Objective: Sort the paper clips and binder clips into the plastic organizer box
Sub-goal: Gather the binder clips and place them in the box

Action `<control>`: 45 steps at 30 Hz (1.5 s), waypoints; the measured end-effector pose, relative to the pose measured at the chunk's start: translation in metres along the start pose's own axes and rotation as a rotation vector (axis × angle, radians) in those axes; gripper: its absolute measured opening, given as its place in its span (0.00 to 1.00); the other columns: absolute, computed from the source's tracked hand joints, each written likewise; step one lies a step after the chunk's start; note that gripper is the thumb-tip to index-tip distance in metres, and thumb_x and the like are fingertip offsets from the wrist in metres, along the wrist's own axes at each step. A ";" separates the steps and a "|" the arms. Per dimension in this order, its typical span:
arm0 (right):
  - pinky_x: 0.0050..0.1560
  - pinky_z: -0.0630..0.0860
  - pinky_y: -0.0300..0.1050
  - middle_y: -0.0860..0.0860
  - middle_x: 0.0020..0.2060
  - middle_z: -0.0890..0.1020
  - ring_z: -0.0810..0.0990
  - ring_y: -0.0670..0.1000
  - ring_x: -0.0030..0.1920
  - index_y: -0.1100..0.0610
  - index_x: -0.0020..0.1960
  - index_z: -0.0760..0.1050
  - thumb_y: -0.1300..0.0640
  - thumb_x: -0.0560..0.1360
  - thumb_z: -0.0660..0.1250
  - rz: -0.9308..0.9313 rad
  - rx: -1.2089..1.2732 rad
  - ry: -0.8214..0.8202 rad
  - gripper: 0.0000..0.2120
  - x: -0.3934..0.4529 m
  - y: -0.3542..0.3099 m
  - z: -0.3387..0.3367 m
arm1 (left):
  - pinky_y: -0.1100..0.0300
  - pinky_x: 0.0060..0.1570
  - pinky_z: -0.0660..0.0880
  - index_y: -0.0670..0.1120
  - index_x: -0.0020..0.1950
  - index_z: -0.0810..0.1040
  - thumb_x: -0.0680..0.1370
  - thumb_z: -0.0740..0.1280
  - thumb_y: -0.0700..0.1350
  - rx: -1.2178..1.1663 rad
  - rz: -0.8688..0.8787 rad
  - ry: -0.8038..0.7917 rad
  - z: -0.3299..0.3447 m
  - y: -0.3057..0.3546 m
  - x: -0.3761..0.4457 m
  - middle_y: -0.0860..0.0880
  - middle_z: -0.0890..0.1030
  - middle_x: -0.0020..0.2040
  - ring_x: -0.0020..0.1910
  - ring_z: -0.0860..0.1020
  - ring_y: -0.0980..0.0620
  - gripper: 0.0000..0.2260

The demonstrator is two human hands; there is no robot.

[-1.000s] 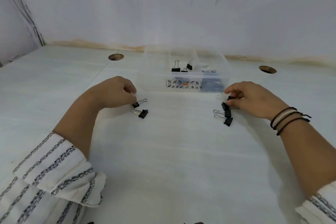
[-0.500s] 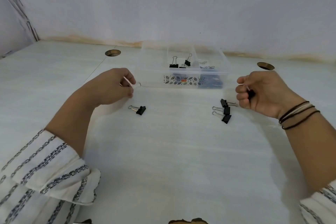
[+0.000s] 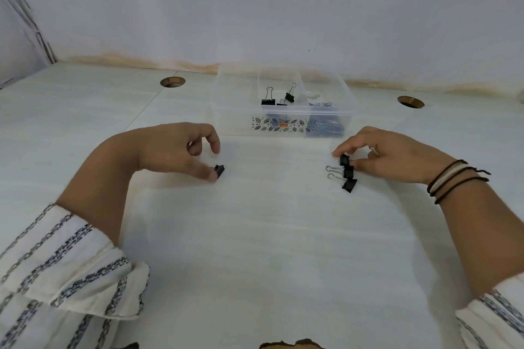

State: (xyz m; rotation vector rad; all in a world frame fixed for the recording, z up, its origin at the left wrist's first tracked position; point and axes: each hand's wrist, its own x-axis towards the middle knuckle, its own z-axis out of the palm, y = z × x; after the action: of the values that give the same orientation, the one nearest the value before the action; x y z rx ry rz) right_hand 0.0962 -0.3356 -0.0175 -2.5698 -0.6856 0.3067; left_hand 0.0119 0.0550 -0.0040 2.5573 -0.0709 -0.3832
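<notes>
White bench fills the frame; stained white wall behind.

Clear plastic organizer box sits upper centre, against the wall edge. Divided into compartments. Middle rear compartment holds three black binder clips, one standing with its wire handles up. Right side holds a heap of bluish paper clips, seen through the front wall. A leaf-pattern label runs along the front.

Left hand, centre left of frame, hangs just over the bench. Thumb tip touches a lone black binder clip lying on the bench; forefinger is raised above it, so the fingers are apart, not clamped on it.

Right hand, centre right of frame. Its fingers are pinched together on the topmost binder clip of a small cluster. A bit of wire shows near the curled fingers; cannot tell what it belongs to. Two more binder clips lie just below, touching each other, wire handles pointing left.

Dark and pale bands on the right wrist. Striped sleeves at both lower corners. Two round holes in the bench, one either side of the box.
</notes>
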 end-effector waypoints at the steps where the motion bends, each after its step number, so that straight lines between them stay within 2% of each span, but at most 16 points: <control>1: 0.46 0.68 0.32 0.43 0.54 0.78 0.76 0.35 0.38 0.39 0.57 0.81 0.55 0.78 0.70 -0.015 -0.023 0.000 0.12 0.000 -0.001 -0.001 | 0.58 0.39 0.66 0.62 0.52 0.79 0.68 0.81 0.55 0.026 0.001 -0.042 0.001 0.000 -0.001 0.56 0.69 0.36 0.32 0.69 0.56 0.17; 5: 0.47 0.75 0.41 0.42 0.52 0.82 0.75 0.47 0.34 0.42 0.53 0.80 0.54 0.77 0.71 -0.011 -0.061 0.020 0.08 0.000 -0.002 -0.002 | 0.60 0.39 0.65 0.65 0.53 0.83 0.69 0.82 0.54 0.018 0.033 -0.047 0.003 0.002 0.001 0.57 0.67 0.35 0.29 0.67 0.59 0.16; 8: 0.45 0.77 0.45 0.43 0.44 0.83 0.77 0.50 0.35 0.47 0.50 0.81 0.55 0.76 0.72 0.000 0.088 0.133 0.05 0.003 -0.003 -0.002 | 0.60 0.39 0.65 0.63 0.49 0.85 0.70 0.81 0.53 0.033 0.060 0.012 0.005 0.004 0.004 0.56 0.68 0.36 0.31 0.68 0.58 0.11; 10: 0.33 0.70 0.39 0.47 0.34 0.77 0.72 0.47 0.29 0.54 0.48 0.81 0.61 0.77 0.70 0.093 0.399 0.240 0.03 0.005 -0.003 -0.006 | 0.60 0.39 0.66 0.60 0.48 0.86 0.70 0.80 0.54 0.011 0.076 0.051 0.007 0.005 0.004 0.58 0.69 0.35 0.32 0.69 0.57 0.09; 12: 0.28 0.61 0.40 0.49 0.32 0.71 0.65 0.46 0.26 0.58 0.49 0.81 0.65 0.77 0.69 0.197 0.614 0.241 0.04 0.005 -0.002 -0.010 | 0.60 0.40 0.66 0.56 0.48 0.86 0.72 0.79 0.52 -0.062 0.120 0.098 0.006 0.006 0.004 0.59 0.69 0.32 0.32 0.68 0.57 0.07; 15: 0.32 0.63 0.40 0.49 0.33 0.77 0.69 0.48 0.29 0.55 0.51 0.83 0.57 0.76 0.73 0.202 0.410 0.196 0.04 0.003 -0.003 -0.007 | 0.57 0.43 0.68 0.48 0.47 0.85 0.75 0.77 0.46 -0.321 0.143 0.172 0.003 0.006 0.004 0.53 0.73 0.36 0.36 0.71 0.52 0.04; 17: 0.40 0.69 0.37 0.47 0.39 0.84 0.80 0.46 0.40 0.50 0.51 0.84 0.48 0.73 0.76 0.166 0.202 0.186 0.09 0.003 -0.008 0.000 | 0.57 0.42 0.71 0.41 0.47 0.82 0.74 0.75 0.42 -0.621 0.147 0.146 0.003 0.007 0.007 0.49 0.75 0.38 0.36 0.72 0.52 0.06; 19: 0.46 0.70 0.35 0.45 0.45 0.85 0.81 0.44 0.49 0.49 0.52 0.83 0.44 0.72 0.76 0.151 0.059 0.189 0.12 0.006 -0.014 0.005 | 0.58 0.37 0.73 0.41 0.46 0.79 0.71 0.70 0.43 -0.899 0.136 0.096 0.006 0.009 0.010 0.47 0.76 0.40 0.35 0.73 0.52 0.07; 22: 0.45 0.72 0.38 0.47 0.47 0.84 0.81 0.48 0.51 0.51 0.49 0.84 0.46 0.73 0.76 0.140 -0.017 0.181 0.10 0.010 -0.020 0.012 | 0.59 0.30 0.70 0.42 0.43 0.73 0.70 0.62 0.42 -1.176 0.044 0.016 0.012 0.015 0.014 0.44 0.76 0.40 0.32 0.71 0.49 0.05; 27: 0.40 0.71 0.41 0.48 0.43 0.83 0.80 0.48 0.44 0.52 0.47 0.79 0.48 0.72 0.77 0.164 0.021 0.238 0.11 0.012 -0.015 0.010 | 0.62 0.26 0.59 0.44 0.43 0.71 0.67 0.58 0.40 -1.303 -0.100 -0.048 0.021 0.024 0.019 0.46 0.69 0.34 0.28 0.61 0.52 0.06; 31: 0.28 0.61 0.37 0.52 0.39 0.83 0.67 0.44 0.26 0.58 0.47 0.81 0.57 0.76 0.73 0.271 0.581 0.225 0.05 0.005 -0.012 -0.005 | 0.64 0.24 0.55 0.43 0.45 0.73 0.71 0.56 0.38 -1.299 -0.145 -0.030 0.023 0.022 0.023 0.49 0.65 0.33 0.25 0.58 0.55 0.07; 34: 0.21 0.64 0.32 0.51 0.36 0.75 0.64 0.45 0.29 0.60 0.47 0.80 0.56 0.78 0.67 0.403 1.219 0.102 0.07 -0.003 -0.013 -0.017 | 0.64 0.24 0.53 0.44 0.43 0.72 0.76 0.58 0.41 -1.252 -0.178 -0.019 0.022 0.021 0.024 0.51 0.63 0.33 0.26 0.57 0.56 0.05; 37: 0.20 0.68 0.31 0.50 0.31 0.69 0.67 0.44 0.27 0.57 0.37 0.72 0.52 0.76 0.65 0.479 1.451 -0.032 0.11 -0.004 -0.015 -0.015 | 0.63 0.25 0.54 0.44 0.41 0.74 0.80 0.65 0.41 -1.083 -0.159 0.048 0.026 0.022 0.026 0.51 0.64 0.33 0.27 0.57 0.55 0.07; 40: 0.17 0.59 0.32 0.49 0.30 0.65 0.61 0.43 0.22 0.54 0.34 0.66 0.55 0.71 0.73 0.423 1.144 -0.025 0.16 0.000 -0.014 -0.011 | 0.62 0.26 0.57 0.42 0.44 0.79 0.80 0.70 0.41 -0.795 -0.049 0.140 0.034 0.027 0.026 0.52 0.65 0.31 0.26 0.59 0.54 0.06; 43: 0.25 0.54 0.39 0.49 0.27 0.63 0.58 0.49 0.24 0.60 0.40 0.77 0.55 0.69 0.79 0.262 0.457 -0.012 0.12 -0.005 -0.015 -0.009 | 0.62 0.26 0.63 0.43 0.43 0.81 0.79 0.74 0.46 -0.625 0.063 0.172 0.041 0.035 0.025 0.53 0.65 0.29 0.27 0.61 0.53 0.08; 45: 0.27 0.56 0.40 0.49 0.26 0.64 0.60 0.49 0.24 0.54 0.48 0.84 0.53 0.69 0.80 0.206 0.288 -0.093 0.11 -0.008 -0.018 -0.008 | 0.62 0.28 0.63 0.44 0.42 0.82 0.78 0.75 0.48 -0.535 0.116 0.206 0.047 0.043 0.024 0.55 0.66 0.28 0.27 0.62 0.54 0.09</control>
State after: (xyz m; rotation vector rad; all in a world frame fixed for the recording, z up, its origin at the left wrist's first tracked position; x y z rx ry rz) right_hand 0.0847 -0.3287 -0.0014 -2.3610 -0.3751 0.5534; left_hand 0.0228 -0.0092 -0.0256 2.0370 -0.0342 -0.0745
